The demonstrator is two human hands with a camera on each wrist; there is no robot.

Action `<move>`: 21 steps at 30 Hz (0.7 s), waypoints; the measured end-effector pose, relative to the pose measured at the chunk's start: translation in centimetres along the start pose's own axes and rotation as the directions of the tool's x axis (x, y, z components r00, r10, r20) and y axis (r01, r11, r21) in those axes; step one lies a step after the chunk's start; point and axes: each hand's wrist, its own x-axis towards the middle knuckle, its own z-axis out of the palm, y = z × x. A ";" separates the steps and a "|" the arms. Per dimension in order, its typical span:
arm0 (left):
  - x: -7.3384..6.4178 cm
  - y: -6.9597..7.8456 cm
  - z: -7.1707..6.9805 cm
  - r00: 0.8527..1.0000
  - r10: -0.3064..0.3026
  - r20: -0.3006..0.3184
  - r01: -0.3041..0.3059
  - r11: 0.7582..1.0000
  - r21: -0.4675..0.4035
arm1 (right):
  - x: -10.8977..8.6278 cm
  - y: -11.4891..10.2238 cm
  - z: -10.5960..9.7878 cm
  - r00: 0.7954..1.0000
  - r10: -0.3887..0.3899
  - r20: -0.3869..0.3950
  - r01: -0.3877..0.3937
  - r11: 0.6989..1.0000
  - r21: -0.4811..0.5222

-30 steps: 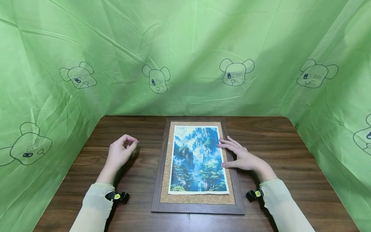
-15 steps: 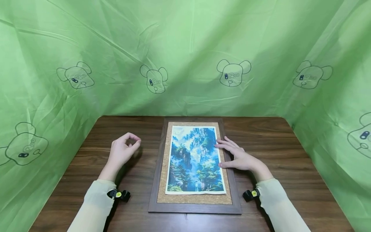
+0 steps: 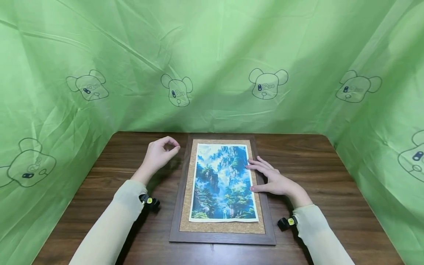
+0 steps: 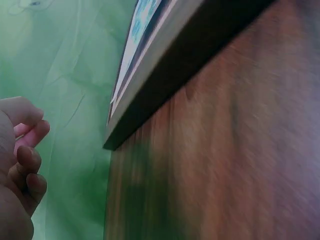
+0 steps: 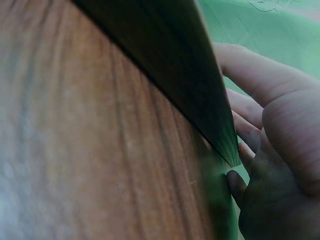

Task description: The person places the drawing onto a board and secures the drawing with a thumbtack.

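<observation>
A print of blue misty mountains lies on a cork board in a dark wood frame, flat on the table in the head view. My right hand rests at its right edge, fingers spread and tips on the print's border. In the right wrist view its palm is beside the dark frame side. My left hand hovers left of the frame's upper part, thumb and index fingertips together; nothing shows between them. The left wrist view shows its curled fingers apart from the frame.
Around the frame spreads a dark wood-grain table. Green cloth printed with bear heads encloses its back and sides. A black wrist camera hangs under the left sleeve, another camera under the right.
My left hand has moved forward and right, closer to the frame's left side, its fingertips still together. The right hand keeps its place on the print's edge. The head view shifted slightly.
</observation>
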 end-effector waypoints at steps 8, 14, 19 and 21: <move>3.0 1.4 3.4 0.993 0.072 0.096 -0.065 0.995 -0.076 | 0.0 -0.1 0.0 1.000 0.014 0.006 -0.014 1.000 0.006; 4.5 3.2 6.8 0.980 0.089 0.180 -0.073 0.993 -0.090 | 0.0 -0.2 -0.1 1.000 0.011 0.004 -0.011 1.000 0.002; 5.4 4.5 9.2 0.964 0.106 0.244 -0.091 0.993 -0.071 | 0.0 -0.2 -0.2 1.000 0.003 0.000 -0.003 1.000 -0.001; 5.6 4.9 10.1 0.959 0.106 0.263 -0.091 0.993 -0.068 | 0.1 -0.2 -0.1 1.000 0.000 0.002 0.000 1.000 0.001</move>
